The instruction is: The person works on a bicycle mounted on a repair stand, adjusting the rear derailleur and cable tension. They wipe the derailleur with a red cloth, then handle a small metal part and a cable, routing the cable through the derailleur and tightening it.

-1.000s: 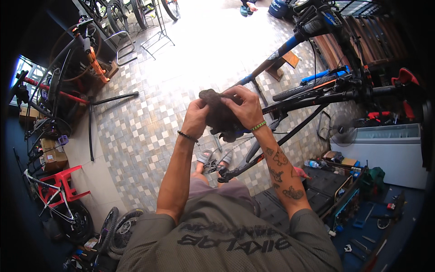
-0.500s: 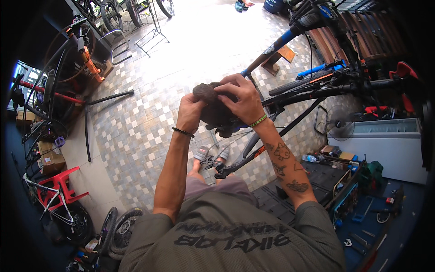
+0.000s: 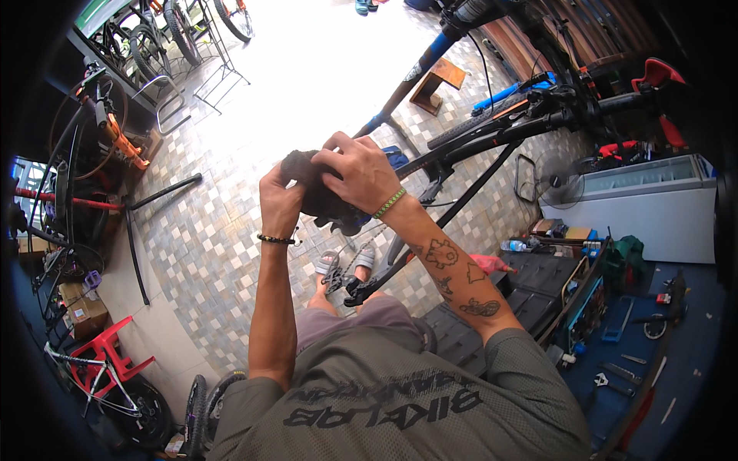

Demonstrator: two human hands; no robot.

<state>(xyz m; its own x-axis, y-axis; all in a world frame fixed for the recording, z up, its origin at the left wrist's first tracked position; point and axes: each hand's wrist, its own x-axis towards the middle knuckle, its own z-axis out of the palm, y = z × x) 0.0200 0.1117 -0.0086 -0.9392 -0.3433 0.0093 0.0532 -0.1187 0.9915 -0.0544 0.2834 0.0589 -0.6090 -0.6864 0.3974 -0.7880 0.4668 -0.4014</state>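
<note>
My left hand (image 3: 278,196) pinches the edge of a dark brown, crumpled cloth (image 3: 307,165) at the centre. My right hand (image 3: 361,173) grips the same cloth from the right, fingers curled over it. Under the cloth is a dark part with several small pieces sticking out; I cannot make out whether the cloth touches it. Just beyond my hands, a bicycle with a black and blue frame (image 3: 484,127) is raised, running to the upper right. Its lower end hangs above my sandaled feet (image 3: 363,258).
More bicycles (image 3: 184,42) and an orange frame (image 3: 123,134) stand at left, near a red stool (image 3: 119,334). At right are a white chest freezer (image 3: 653,230), a fan (image 3: 557,180), black crates (image 3: 515,303) and a blue tool bench (image 3: 630,361). A wooden step (image 3: 434,84) sits behind.
Both hands and the cloth have moved left in the picture, further than the background has shifted. My right fingers now curl further over the cloth.
</note>
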